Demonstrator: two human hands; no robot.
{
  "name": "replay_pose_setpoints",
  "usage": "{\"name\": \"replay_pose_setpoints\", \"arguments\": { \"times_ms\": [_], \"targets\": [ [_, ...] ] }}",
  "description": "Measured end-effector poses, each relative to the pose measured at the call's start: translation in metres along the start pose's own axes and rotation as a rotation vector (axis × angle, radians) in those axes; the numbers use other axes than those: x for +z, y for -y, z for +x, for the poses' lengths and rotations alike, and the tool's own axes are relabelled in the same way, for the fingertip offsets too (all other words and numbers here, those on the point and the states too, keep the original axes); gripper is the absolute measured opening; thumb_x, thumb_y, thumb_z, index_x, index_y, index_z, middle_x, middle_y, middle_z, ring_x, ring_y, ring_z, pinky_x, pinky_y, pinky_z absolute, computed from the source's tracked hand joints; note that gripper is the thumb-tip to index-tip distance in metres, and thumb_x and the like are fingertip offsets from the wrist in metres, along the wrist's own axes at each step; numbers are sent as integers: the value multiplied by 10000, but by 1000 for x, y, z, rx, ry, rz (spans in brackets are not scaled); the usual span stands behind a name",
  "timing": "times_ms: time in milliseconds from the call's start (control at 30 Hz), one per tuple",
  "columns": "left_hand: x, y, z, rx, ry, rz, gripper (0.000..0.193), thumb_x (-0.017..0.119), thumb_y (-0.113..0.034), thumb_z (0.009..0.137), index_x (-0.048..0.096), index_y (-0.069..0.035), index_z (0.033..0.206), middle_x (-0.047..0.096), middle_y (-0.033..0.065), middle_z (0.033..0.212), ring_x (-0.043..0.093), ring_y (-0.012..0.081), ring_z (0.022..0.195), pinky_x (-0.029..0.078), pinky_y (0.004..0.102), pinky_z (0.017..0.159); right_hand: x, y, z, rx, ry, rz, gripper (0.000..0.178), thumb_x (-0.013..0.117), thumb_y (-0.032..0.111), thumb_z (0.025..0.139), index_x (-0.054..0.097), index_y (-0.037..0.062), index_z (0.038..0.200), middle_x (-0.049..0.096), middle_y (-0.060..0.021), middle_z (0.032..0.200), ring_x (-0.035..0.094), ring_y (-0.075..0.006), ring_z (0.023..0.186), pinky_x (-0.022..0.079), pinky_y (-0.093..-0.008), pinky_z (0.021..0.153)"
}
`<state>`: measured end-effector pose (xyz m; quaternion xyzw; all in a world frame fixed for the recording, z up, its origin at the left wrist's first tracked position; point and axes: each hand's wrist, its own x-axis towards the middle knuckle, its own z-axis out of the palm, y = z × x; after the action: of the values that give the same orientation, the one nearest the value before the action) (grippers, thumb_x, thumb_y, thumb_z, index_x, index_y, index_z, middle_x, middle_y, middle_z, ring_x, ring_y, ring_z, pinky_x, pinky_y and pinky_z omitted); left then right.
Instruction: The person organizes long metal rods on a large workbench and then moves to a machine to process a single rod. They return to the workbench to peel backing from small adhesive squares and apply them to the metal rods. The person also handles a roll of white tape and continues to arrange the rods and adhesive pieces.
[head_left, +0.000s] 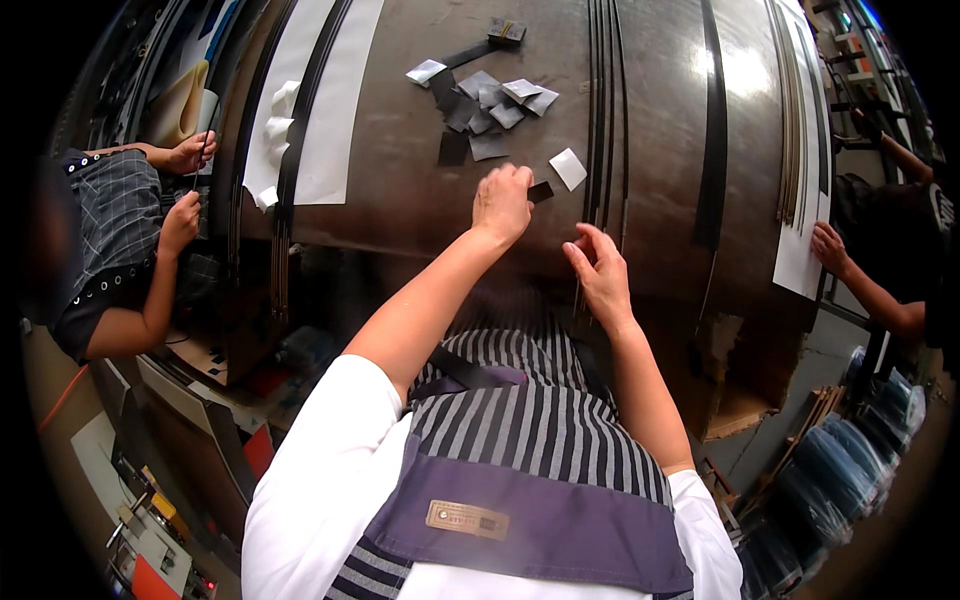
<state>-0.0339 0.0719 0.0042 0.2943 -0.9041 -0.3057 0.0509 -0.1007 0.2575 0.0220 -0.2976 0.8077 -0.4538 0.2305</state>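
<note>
My left hand [503,205] is closed over the table's near side, slightly blurred, with a small black square piece [541,191] at its fingertips. To its right, my right hand [602,278] is raised by the table edge, thumb and forefinger apart, and nothing shows between them. A white square piece [568,169] lies just beyond my hands. Farther off is a loose pile of grey and silvery square pieces [488,103], some darker. Thin dark rods [606,110] run lengthwise beside the right hand, their near ends partly hidden by it.
The brown table [660,150] carries a wide black strip [716,140], white sheets [345,110] and crumpled white pieces [280,128]. A small dark block [507,31] sits at the far side. A co-worker's hands [186,190] hold a thin rod at left; another person's hand [828,248] touches the right end.
</note>
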Motion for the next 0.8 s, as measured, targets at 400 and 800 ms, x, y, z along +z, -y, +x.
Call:
{"name": "replay_pose_setpoints", "arguments": {
  "times_ms": [400, 800],
  "targets": [
    [-32, -52, -52, -134, 447, -694, 540, 802, -70, 678, 449, -21, 1083, 649, 124, 758, 646, 245, 736, 504, 350, 694, -29, 32, -5, 6, 178, -130, 293, 656, 357, 880, 627, 66, 889, 627, -172, 697, 623, -385, 687, 476, -426, 587],
    [-22, -56, -105, -70, 416, -714, 381, 713, -140, 822, 584, -14, 1157, 619, 101, 1038, 640, 162, 824, 520, 300, 777, -109, -61, 9, 25, -82, -1246, 186, 582, 257, 929, 610, 90, 852, 648, -81, 615, 661, -219, 561, 504, -351, 493]
  ]
}}
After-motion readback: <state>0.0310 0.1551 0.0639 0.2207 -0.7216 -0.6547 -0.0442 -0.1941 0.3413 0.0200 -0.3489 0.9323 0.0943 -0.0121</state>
